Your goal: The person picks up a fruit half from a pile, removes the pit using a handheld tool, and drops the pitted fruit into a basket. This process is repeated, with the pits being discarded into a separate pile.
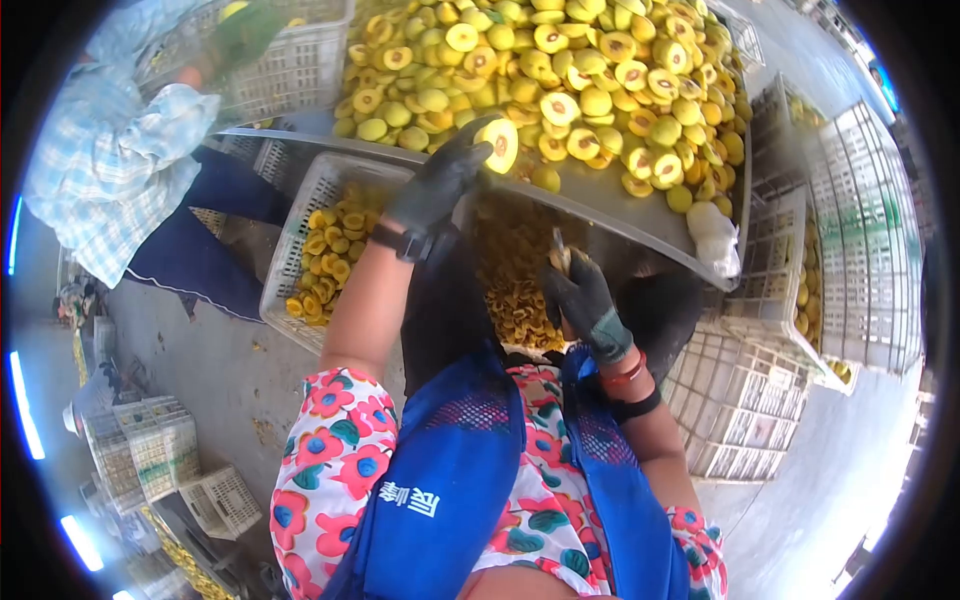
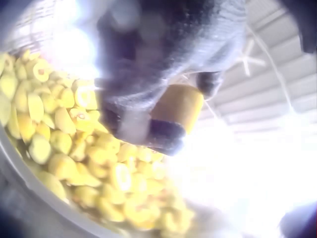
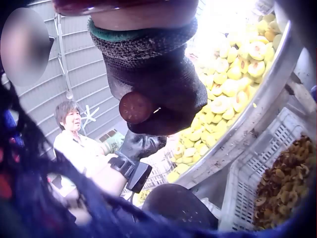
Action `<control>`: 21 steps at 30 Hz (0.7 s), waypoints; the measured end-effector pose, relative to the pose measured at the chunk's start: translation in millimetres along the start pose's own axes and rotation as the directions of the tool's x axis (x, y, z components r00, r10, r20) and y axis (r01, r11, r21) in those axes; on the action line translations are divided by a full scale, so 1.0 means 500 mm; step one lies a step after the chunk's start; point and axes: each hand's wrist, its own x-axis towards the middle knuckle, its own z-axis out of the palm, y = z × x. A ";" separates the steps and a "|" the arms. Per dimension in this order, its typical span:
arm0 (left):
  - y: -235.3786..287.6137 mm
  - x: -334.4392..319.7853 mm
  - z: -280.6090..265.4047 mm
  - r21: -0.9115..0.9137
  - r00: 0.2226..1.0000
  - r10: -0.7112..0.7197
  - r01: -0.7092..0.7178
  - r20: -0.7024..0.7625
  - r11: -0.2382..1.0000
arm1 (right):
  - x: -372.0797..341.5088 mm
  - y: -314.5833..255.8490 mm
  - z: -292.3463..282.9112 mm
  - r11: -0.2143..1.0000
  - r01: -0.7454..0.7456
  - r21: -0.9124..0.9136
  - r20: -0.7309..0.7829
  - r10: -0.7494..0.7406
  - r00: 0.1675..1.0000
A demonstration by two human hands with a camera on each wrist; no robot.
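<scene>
My left hand (image 1: 440,185), in a dark glove, pinches a halved yellow peach (image 1: 502,146) over the near edge of the metal tray, its cut face and reddish pit centre showing. In the left wrist view the gloved fingers (image 2: 166,135) curl round the peach's yellow skin. Lower and to the right, my right hand (image 1: 585,300), also gloved, grips a small wooden-handled tool (image 1: 562,262) with a short metal tip pointing up, away from the body. The round butt of its handle (image 3: 136,107) shows in the right wrist view.
The metal tray (image 1: 640,225) bears a heap of halved peaches. A crate (image 1: 285,265) of hollowed yellow halves stands at left, with brown-yellow scraps (image 1: 525,315) below the tray. Stacked crates (image 1: 740,400) stand at right. Another person (image 1: 120,170) works at upper left.
</scene>
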 end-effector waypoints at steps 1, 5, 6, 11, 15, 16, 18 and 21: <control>0.004 -0.025 0.023 0.043 0.994 0.108 -0.110 0.030 0.993 | -0.003 -0.012 0.005 1.000 0.017 0.008 0.002 -0.017 1.000; -0.027 -0.057 0.082 -0.115 0.952 0.306 -0.306 -0.016 0.945 | -0.009 -0.032 0.021 0.974 0.185 -0.132 -0.024 -0.190 0.982; -0.030 -0.065 0.094 -0.089 0.948 0.317 -0.319 -0.034 0.944 | -0.010 -0.031 0.022 0.947 0.241 -0.212 -0.034 -0.254 0.967; -0.028 -0.109 0.161 0.075 0.923 0.378 -0.373 -0.071 0.925 | -0.024 -0.038 0.026 0.935 0.263 -0.237 -0.080 -0.289 0.954; -0.042 -0.128 0.191 0.234 0.869 0.494 -0.480 0.000 0.845 | -0.038 -0.038 0.028 0.917 0.333 -0.220 -0.080 -0.357 0.931; -0.047 -0.129 0.194 0.305 0.842 0.539 -0.521 0.030 0.797 | -0.042 -0.040 0.027 0.918 0.343 -0.200 -0.076 -0.363 0.929; -0.053 -0.130 0.203 0.257 0.847 0.529 -0.522 0.048 0.813 | -0.046 -0.042 0.026 0.920 0.354 -0.170 -0.072 -0.370 0.926; -0.051 -0.136 0.226 0.184 0.847 0.530 -0.529 0.052 0.828 | -0.055 -0.050 0.023 0.949 0.311 -0.050 -0.036 -0.313 0.949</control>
